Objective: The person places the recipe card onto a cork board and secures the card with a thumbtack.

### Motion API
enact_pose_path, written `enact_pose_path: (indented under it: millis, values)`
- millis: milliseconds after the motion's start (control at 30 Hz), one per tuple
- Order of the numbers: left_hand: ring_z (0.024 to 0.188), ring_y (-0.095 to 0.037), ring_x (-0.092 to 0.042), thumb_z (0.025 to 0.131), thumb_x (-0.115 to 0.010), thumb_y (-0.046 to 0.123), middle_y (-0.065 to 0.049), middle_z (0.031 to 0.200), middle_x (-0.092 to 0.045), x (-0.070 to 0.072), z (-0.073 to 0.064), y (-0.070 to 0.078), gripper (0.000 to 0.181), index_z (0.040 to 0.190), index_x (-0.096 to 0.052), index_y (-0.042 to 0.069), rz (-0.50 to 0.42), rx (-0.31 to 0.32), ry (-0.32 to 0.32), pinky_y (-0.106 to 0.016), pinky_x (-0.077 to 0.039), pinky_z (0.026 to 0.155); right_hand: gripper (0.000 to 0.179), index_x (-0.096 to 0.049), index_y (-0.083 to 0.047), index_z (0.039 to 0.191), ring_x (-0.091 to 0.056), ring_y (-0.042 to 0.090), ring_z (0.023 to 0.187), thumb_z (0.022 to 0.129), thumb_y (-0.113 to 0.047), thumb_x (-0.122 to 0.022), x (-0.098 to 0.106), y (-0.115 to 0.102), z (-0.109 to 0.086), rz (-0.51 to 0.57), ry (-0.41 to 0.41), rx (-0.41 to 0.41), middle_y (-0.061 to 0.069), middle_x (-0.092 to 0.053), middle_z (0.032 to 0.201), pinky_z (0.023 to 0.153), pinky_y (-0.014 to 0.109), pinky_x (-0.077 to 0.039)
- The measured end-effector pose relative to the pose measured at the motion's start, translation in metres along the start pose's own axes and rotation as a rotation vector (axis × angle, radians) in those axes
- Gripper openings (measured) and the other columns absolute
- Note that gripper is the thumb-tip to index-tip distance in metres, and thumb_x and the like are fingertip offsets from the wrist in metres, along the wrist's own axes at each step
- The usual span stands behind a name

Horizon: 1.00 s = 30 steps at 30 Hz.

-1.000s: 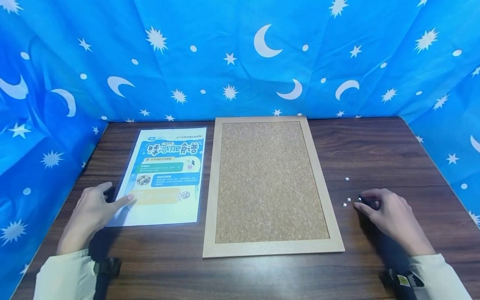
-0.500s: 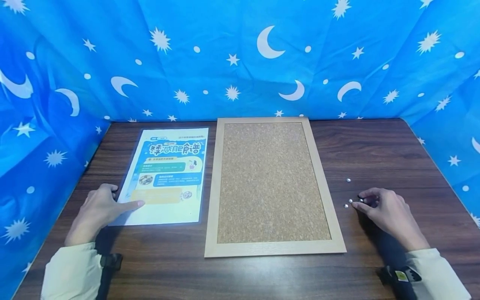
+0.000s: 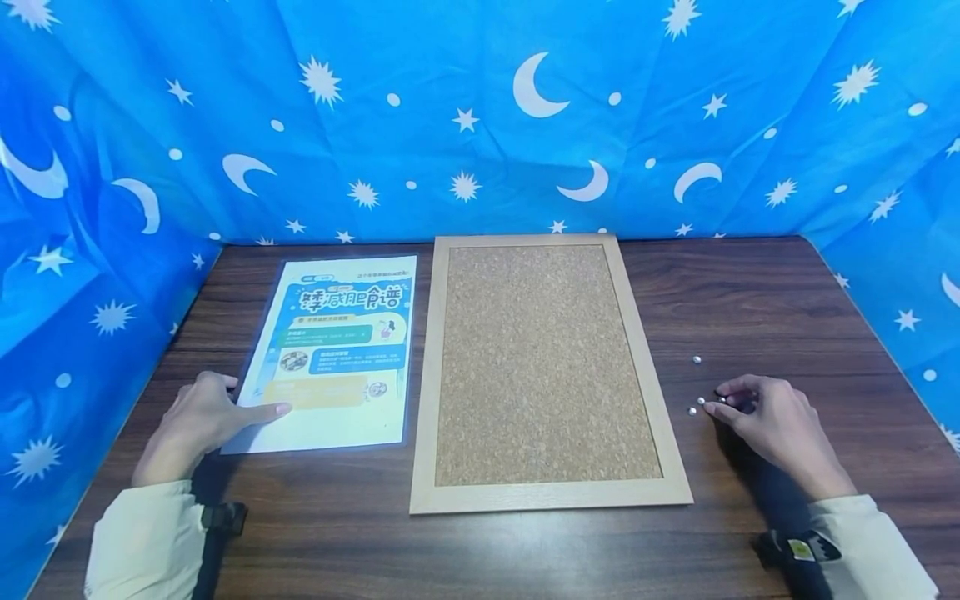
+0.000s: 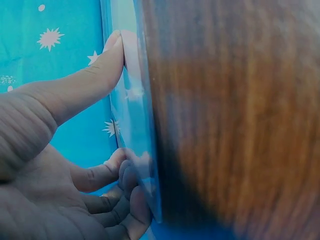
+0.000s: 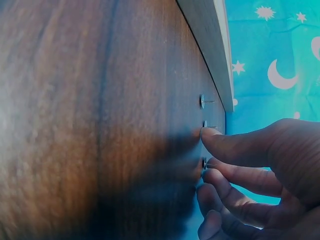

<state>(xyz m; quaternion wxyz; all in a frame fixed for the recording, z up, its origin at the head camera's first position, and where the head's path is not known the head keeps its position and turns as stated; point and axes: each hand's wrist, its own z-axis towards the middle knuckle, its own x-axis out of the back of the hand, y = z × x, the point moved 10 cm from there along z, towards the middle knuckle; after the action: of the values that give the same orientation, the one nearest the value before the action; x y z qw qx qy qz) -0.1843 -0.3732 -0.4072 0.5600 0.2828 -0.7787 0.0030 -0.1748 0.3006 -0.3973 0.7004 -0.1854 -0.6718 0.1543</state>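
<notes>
A printed sheet point(image 3: 348, 429) lies on the left of the table. My left hand point(image 3: 198, 425) is at its left edge: the thumb is stretched over the lower part, and the other fingers are bent at the edge in the left wrist view. On the right, my right hand point(image 3: 780, 433) is low over the table, thumb and index finger apart. Between them lies a silver thumbtack point(image 5: 204, 163), right at the index fingertip. Another thumbtack point(image 5: 202, 101), point up, stands beyond the thumb. Two more tacks, a near one point(image 3: 692, 411) and one by the thumb point(image 3: 701, 401), lie left of the hand.
A cork board point(image 3: 547, 367) in a pale wooden frame lies in the middle of the dark wood table point(image 3: 525, 558), between sheet and tacks. A blue curtain point(image 3: 442, 108) with moons and stars hangs around the back and sides.
My left thumb has moved right, further onto the sheet, and the sheet's lower edge has shifted slightly right. The right hand keeps nearly the same place around the thumbtack.
</notes>
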Motion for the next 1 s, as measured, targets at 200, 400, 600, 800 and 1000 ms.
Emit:
enact_pose_path:
  millis: [200,400,600,800,1000]
  values:
    - [0.099,-0.051,-0.052,0.074,-0.084,0.06,-0.041,0.123,-0.047,-0.002,0.001,-0.009,0.116,0.142,-0.031,-0.018,-0.037,0.04,0.004,-0.063,-0.052,0.081,0.023,-0.075,0.0,0.094,-0.064,0.022,0.071,0.084,-0.02,-0.083,0.001,0.001,0.0,0.009,0.013,-0.001,0.013,-0.074,0.083,0.064,0.042,-0.042]
    - [0.098,-0.047,-0.053,0.08,-0.083,0.051,-0.037,0.122,-0.049,0.001,0.002,-0.02,0.107,0.146,-0.03,-0.016,-0.131,0.057,0.012,-0.054,-0.055,0.077,0.024,-0.075,-0.001,0.091,-0.061,0.019,0.07,0.084,-0.022,-0.084,0.002,0.003,0.001,0.011,0.011,-0.013,0.007,-0.073,0.078,0.064,0.043,-0.042]
    - [0.109,-0.051,-0.048,0.096,-0.07,0.04,-0.038,0.134,-0.045,0.004,0.003,-0.029,0.081,0.149,-0.035,-0.012,-0.214,0.062,-0.011,-0.062,-0.052,0.089,0.025,-0.075,0.0,0.093,-0.057,0.018,0.068,0.085,-0.022,-0.083,0.001,0.005,0.001,0.01,-0.002,-0.038,0.006,-0.072,0.077,0.063,0.037,-0.039]
    - [0.107,-0.045,-0.057,0.104,-0.057,0.035,-0.037,0.136,-0.051,0.004,0.004,-0.038,0.065,0.15,-0.038,-0.007,-0.313,0.035,-0.019,-0.048,-0.054,0.069,0.024,-0.075,0.0,0.093,-0.055,0.019,0.067,0.087,-0.022,-0.081,0.001,0.008,0.0,0.016,-0.013,-0.056,0.01,-0.072,0.079,0.061,0.035,-0.037]
    - [0.113,-0.039,-0.054,0.102,-0.059,0.042,-0.031,0.141,-0.052,0.008,0.001,-0.045,0.07,0.154,-0.038,0.001,-0.402,0.07,-0.019,-0.037,-0.043,0.07,0.024,-0.075,-0.001,0.093,-0.054,0.021,0.068,0.09,-0.024,-0.077,0.0,0.01,-0.001,0.025,-0.015,-0.071,0.014,-0.073,0.083,0.061,0.034,-0.035]
